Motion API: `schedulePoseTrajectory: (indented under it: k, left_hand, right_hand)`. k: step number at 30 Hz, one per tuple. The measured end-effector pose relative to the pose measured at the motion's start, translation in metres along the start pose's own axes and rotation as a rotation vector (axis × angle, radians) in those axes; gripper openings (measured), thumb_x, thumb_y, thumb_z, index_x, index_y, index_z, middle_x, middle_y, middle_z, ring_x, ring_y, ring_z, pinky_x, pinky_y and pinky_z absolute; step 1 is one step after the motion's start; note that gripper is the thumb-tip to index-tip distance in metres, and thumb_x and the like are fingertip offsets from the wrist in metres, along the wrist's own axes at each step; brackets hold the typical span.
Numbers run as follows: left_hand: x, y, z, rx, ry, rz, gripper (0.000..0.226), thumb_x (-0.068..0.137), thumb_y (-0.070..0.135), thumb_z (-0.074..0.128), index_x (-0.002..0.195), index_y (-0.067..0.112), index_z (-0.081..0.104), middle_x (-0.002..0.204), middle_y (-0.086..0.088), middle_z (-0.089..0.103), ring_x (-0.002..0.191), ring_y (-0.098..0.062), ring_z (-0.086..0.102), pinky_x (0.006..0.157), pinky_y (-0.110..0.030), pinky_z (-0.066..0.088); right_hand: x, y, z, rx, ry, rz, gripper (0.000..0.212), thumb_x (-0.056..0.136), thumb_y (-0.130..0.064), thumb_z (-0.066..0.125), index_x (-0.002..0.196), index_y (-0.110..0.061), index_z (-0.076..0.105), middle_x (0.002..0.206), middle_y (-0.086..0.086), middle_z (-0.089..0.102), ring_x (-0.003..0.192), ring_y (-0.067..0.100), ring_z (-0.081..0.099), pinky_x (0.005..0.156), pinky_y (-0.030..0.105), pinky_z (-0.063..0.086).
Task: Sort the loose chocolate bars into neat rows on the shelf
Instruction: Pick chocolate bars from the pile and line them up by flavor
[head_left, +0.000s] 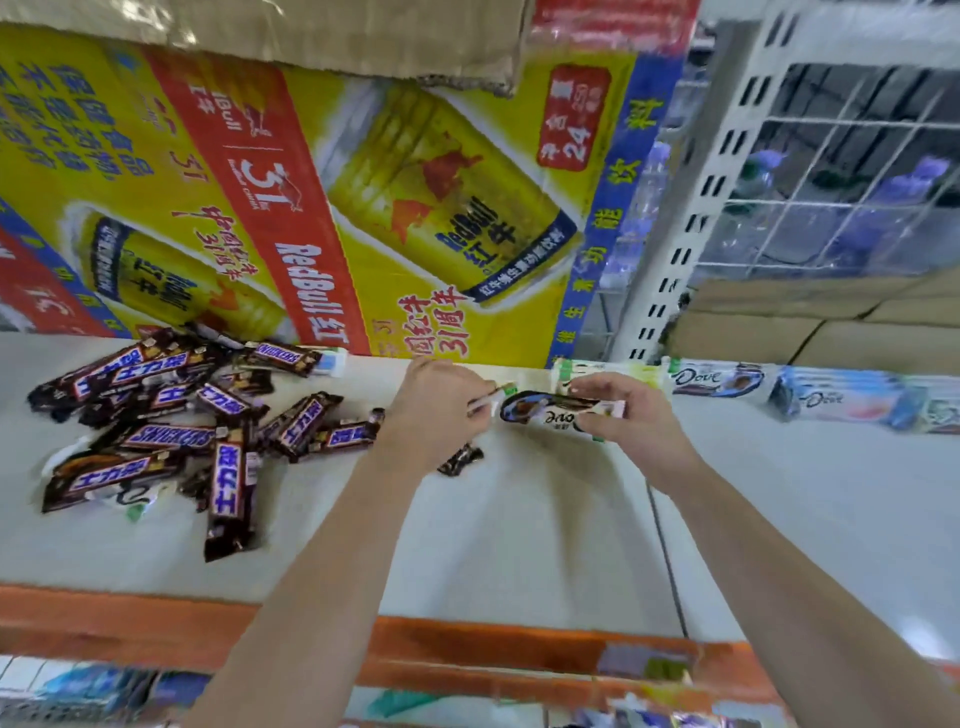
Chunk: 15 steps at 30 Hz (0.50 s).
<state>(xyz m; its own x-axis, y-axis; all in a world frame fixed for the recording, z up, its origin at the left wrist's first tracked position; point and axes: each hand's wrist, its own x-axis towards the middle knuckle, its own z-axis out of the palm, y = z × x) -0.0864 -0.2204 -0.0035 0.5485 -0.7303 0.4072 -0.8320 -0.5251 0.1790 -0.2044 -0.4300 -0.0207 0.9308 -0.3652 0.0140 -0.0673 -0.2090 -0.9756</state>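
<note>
Most of the sorting looks undone: a jumbled heap of Snickers bars (171, 415) sprawls over the left of the shelf (519, 545), and only a short row of Dove bars (779, 389) lines the back right. At centre back, just beside that row, the left hand (441, 410) pinches one end of a single Dove bar (550, 410) — the right hand (618, 415) curls round the other end.

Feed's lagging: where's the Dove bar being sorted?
Head view, mid-shelf: the Dove bar is held between left hand and right hand, left of the Dove row, right of the Snickers pile.
</note>
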Motion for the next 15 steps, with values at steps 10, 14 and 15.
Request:
schedulePoseTrajectory:
  k: [10, 14, 15]
  left_hand:
    - [0.011, 0.124, 0.055, -0.008, -0.072, -0.03, 0.031, 0.071, 0.032, 0.043, 0.075, 0.025, 0.073, 0.065, 0.001, 0.07, 0.059, -0.024, 0.06, 0.061, -0.037, 0.047]
    - [0.012, 0.156, 0.073, 0.01, -0.128, -0.068, 0.032, 0.075, 0.036, 0.044, 0.084, 0.03, 0.074, 0.074, 0.006, 0.073, 0.067, -0.024, 0.058, 0.065, -0.034, 0.042]
    - [0.014, 0.164, 0.078, -0.016, -0.128, -0.08, 0.03, 0.075, 0.037, 0.047, 0.087, 0.032, 0.074, 0.077, 0.007, 0.073, 0.07, -0.024, 0.058, 0.065, -0.034, 0.041]
  right_hand:
    - [-0.046, 0.026, -0.114, 0.237, 0.147, 0.076, 0.033, 0.087, 0.006, 0.055, 0.102, -0.023, 0.05, 0.103, 0.003, 0.066, 0.087, 0.022, 0.061, 0.075, 0.039, 0.056]
    - [-0.056, 0.028, -0.149, 0.29, 0.212, 0.085, 0.036, 0.087, 0.008, 0.056, 0.099, -0.024, 0.045, 0.1, 0.004, 0.058, 0.077, 0.018, 0.064, 0.066, 0.041, 0.059]
    - [-0.057, 0.031, -0.159, 0.295, 0.247, 0.086, 0.039, 0.083, 0.011, 0.059, 0.1, -0.022, 0.044, 0.097, 0.006, 0.057, 0.074, 0.018, 0.064, 0.068, 0.04, 0.059]
